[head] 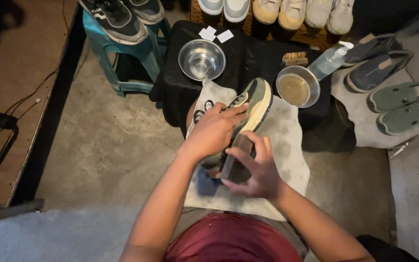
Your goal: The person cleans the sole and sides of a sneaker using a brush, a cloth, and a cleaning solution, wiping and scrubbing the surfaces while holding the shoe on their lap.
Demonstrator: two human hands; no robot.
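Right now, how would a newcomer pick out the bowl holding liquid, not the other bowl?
Start at the black cloth spread on the floor ahead of the person. Two round metal bowls sit on it, either side of the sneaker held over a grey towel. The full bowl is the right one, filled with murky brownish liquid, beside a clear spray bottle; the empty bowl shines bare.

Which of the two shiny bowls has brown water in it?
The bowl on the right, beside the spray bottle, holds murky brown liquid. The left bowl looks clear inside.
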